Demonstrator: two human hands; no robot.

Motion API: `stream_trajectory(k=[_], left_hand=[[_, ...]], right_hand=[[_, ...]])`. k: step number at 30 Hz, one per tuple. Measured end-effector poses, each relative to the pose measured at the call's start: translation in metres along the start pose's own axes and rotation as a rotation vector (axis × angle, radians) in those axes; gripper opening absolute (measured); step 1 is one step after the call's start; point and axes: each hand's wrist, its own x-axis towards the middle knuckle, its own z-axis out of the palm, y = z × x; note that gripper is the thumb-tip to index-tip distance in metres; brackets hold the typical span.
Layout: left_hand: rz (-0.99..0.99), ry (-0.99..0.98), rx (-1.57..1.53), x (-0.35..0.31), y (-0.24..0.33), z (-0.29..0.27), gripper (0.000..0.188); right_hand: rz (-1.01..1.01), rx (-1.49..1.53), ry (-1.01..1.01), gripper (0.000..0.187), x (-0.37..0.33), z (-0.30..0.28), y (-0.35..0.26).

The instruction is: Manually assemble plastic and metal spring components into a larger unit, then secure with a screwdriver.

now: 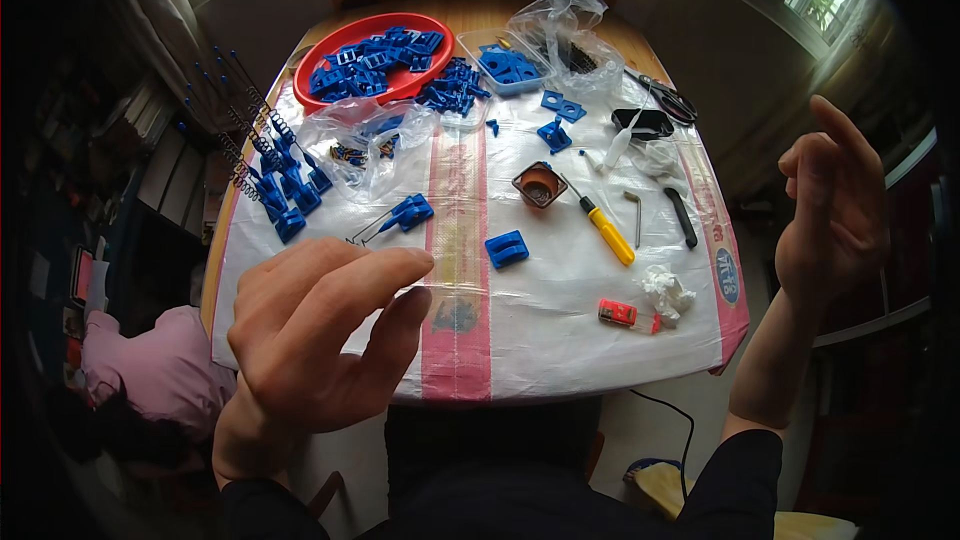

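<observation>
Head view, left hand [310, 325]: thumb and forefinger parted, nothing between them;
Right hand [830, 205]: raised off the table's right side; fingers loosely bent, seemingly empty;
Blue wired part [410, 211]: on the white sheet [560, 350], just beyond the left hand; probably light, stiff, smooth plastic; wires look bendable; best pinched by its body

The table cover [560, 345] carries a blue oval label [727, 276] with pale characters at three o'clock, red characters [714, 227] at the label's twelve o'clock, and faint red print [461, 175], illegible, toward twelve o'clock.
</observation>
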Motion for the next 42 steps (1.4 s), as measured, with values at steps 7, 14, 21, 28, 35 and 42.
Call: stream_trajectory(k=[7,14,21,28,35,42], left_hand=[[-0.318,-0.225,-0.157,-0.009,-0.06,0.083,0.024],[0.01,-0.476,-0.175,-0.012,-0.06,0.147,0.02],[0.162,-0.328,-0.157,-0.034,-0.084,0.153,0.021],[0.205,-0.33,-0.234,-0.044,-0.076,0.152,0.012],[0.196,-0.344,-0.241,-0.055,-0.072,0.154,0.014],[0.215,-0.394,-0.078,-0.035,-0.061,0.13,0.01]], right_hand=[[0.337,0.122,-0.339,0.015,-0.039,0.066,0.082],[0.294,-0.189,-0.419,0.012,-0.083,0.063,0.121],[0.425,-0.333,-0.104,0.023,-0.079,0.043,0.153],[0.444,-0.367,-0.261,0.02,-0.097,0.049,0.154],[0.348,-0.327,-0.356,0.017,-0.1,0.055,0.143],[0.326,-0.298,-0.388,0.014,-0.099,0.055,0.139]])
